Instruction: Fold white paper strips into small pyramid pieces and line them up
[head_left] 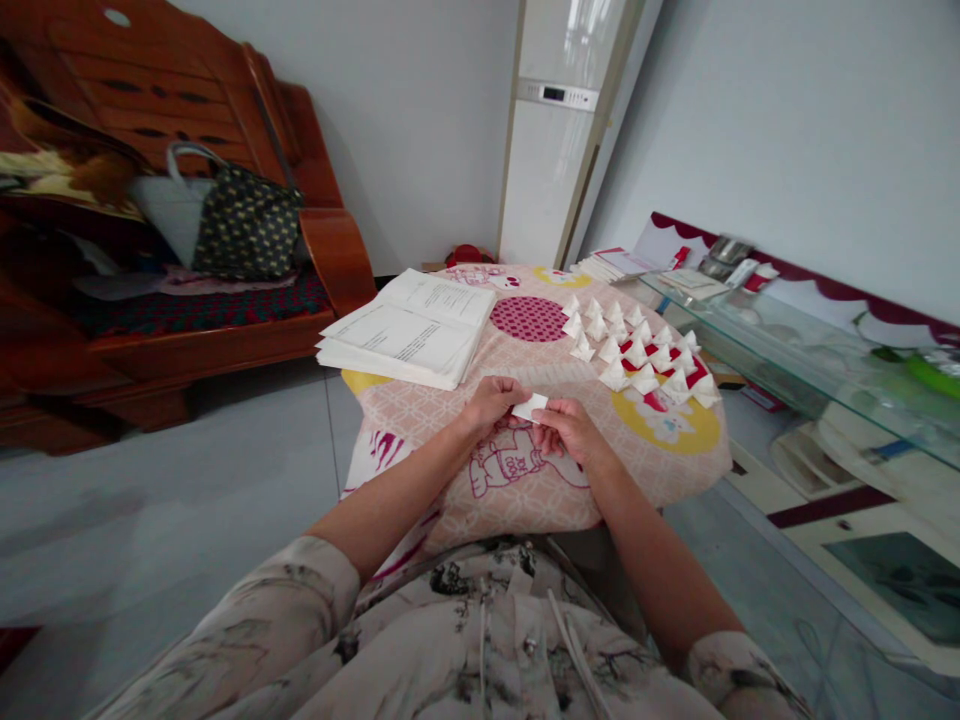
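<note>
A small white piece of folded paper is held above the near part of the cloth-covered table. My left hand pinches its left side, fingers closed. My right hand grips its right side between thumb and fingers. Beyond my right hand, several small white folded paper pieces with pointed tips stand in rows on the table. To the far left of my hands lies a stack of printed sheets, creased across the middle.
A glass-topped stand with tins and papers borders the table's right side. At the left is a wooden sofa bearing a dark patterned bag. A tall white cabinet-like unit stands behind, in the corner.
</note>
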